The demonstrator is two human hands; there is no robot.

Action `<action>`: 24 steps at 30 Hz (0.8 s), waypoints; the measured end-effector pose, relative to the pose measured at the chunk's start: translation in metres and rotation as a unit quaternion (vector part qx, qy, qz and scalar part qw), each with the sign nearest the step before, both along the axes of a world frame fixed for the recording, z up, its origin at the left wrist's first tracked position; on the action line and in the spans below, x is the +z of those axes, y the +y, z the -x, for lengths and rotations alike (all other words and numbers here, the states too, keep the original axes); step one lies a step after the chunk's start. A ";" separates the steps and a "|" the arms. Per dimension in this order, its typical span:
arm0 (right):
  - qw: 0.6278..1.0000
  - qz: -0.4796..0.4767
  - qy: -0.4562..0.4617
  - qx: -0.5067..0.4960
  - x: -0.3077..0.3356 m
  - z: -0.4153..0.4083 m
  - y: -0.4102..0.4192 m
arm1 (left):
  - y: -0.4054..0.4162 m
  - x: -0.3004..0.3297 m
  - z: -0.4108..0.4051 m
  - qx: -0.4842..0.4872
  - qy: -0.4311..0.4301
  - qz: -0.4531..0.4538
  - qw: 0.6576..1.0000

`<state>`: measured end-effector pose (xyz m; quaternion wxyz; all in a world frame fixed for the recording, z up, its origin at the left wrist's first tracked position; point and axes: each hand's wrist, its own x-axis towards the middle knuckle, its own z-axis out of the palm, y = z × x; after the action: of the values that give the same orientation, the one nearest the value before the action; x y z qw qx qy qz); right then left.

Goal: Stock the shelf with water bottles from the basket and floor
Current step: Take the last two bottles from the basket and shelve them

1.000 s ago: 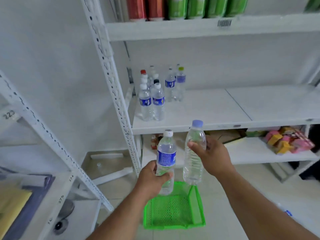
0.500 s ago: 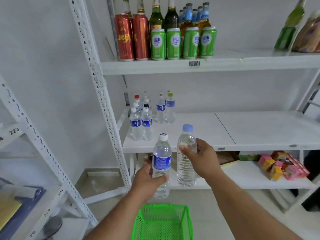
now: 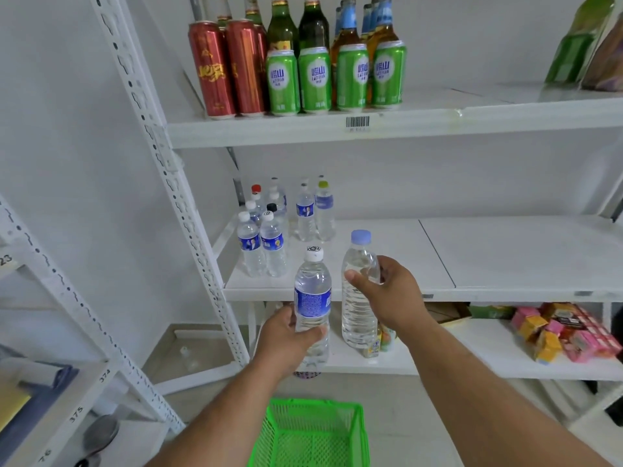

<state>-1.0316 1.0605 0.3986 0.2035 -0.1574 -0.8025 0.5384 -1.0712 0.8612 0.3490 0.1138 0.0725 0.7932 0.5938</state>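
My left hand [image 3: 286, 335] grips the lower part of a blue-labelled water bottle [image 3: 313, 298] with a white cap, held upright. My right hand [image 3: 391, 291] grips a taller clear bottle [image 3: 358, 308] with a pale blue cap, also upright, just right of the first. Both bottles hang in front of the edge of the white middle shelf [image 3: 505, 257]. Several water bottles [image 3: 266, 244] stand at that shelf's left end. The green mesh basket [image 3: 313, 436] sits on the floor below my arms and looks empty.
Red and green cans [image 3: 313, 79] and glass bottles fill the left of the top shelf [image 3: 438, 126]. Small colourful cartons [image 3: 566, 332] lie on the lower shelf at the right. A perforated white upright [image 3: 175, 210] stands left of the shelves. Another rack [image 3: 54, 392] is at the far left.
Both hands have risen with their bottles toward the middle shelf's edge. The view has tilted up, so the top shelf shows in full and the basket has dropped toward the bottom.
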 end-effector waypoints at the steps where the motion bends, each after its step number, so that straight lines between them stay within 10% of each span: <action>1: 1.000 0.000 0.000 0.001 0.000 0.005 0.003 | 0.003 -0.002 0.006 0.004 0.000 -0.001 1.000; 24: 0.998 -0.018 -0.035 -0.045 -0.003 0.188 0.028 | 0.038 -0.021 0.202 -0.016 -0.018 0.008 1.000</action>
<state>-1.2198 1.0888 0.3953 0.2019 -0.2084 -0.8110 0.5080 -1.2732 0.8987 0.3284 0.1383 0.0738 0.7947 0.5864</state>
